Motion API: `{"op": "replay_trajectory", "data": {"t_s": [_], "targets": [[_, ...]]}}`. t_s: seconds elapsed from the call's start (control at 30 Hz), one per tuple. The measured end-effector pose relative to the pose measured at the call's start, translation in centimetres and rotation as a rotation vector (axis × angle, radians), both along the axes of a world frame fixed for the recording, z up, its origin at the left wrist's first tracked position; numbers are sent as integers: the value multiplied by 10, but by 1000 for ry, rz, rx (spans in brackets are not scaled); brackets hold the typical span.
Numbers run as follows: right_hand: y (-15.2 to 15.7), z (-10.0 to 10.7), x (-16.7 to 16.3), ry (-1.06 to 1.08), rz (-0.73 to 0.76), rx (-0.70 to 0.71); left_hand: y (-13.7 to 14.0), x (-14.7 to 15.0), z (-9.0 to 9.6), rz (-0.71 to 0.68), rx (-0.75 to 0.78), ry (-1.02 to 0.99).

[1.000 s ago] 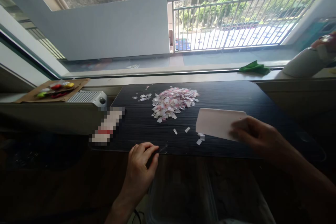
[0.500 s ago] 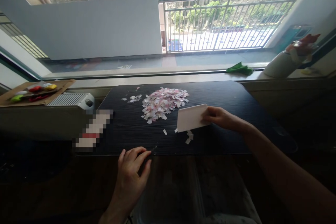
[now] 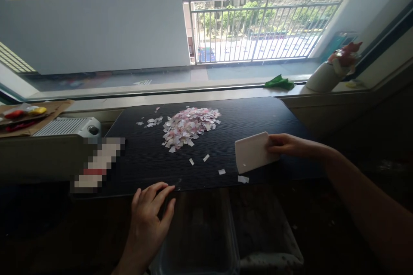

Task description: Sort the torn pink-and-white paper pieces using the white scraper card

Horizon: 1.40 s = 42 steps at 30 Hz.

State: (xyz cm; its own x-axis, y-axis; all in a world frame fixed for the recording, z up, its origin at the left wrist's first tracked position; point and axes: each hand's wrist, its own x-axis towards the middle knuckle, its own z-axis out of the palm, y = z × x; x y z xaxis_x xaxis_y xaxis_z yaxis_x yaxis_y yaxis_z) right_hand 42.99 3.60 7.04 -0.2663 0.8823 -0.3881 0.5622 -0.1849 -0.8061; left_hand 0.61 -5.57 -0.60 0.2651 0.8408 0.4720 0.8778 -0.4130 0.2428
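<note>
My right hand (image 3: 284, 144) grips the right end of a flat white scraper (image 3: 251, 152), a rounded rectangular sheet tilted over the right part of the dark table (image 3: 245, 116). A few loose paper scraps (image 3: 243, 179) lie by its lower edge and to its left. Farther back on the tabletop is a heap of small white and pink paper pieces (image 3: 190, 126). My left hand (image 3: 151, 210) is at the table's front edge, fingers apart and holding nothing.
Below the front edge stands a clear plastic bin (image 3: 200, 236). A blurred-out box (image 3: 100, 165) lies at the table's left end, near a white heater (image 3: 71, 126). On the sill are a green cloth (image 3: 280, 82) and a whitish figurine (image 3: 329, 73).
My right hand has drawn the scraper right and toward me, away from the heap. Scraps beside it have shifted and lie more spread out. The view has turned slightly right.
</note>
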Motion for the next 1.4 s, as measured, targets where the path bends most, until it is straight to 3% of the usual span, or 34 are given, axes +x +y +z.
{"op": "replay_trajectory", "data": {"t_s": [0.5,0.7,0.83,1.03,1.17,1.4], "targets": [[-23,4,-3,74,15,-17,-1,2,1,-3,29,23],[-29,16,3,56,-21,1,-2,1,0,-3,29,4],[-13,16,-20,91,-40,95,-1,1,1,-4,2,21],[23,-4,-63,93,72,135,-3,4,3,34,-9,0],[20,-6,-52,44,114,78,-2,-2,-1,17,-39,26],[-11,7,-17,-4,92,24,-1,-2,0,19,-31,0]]}}
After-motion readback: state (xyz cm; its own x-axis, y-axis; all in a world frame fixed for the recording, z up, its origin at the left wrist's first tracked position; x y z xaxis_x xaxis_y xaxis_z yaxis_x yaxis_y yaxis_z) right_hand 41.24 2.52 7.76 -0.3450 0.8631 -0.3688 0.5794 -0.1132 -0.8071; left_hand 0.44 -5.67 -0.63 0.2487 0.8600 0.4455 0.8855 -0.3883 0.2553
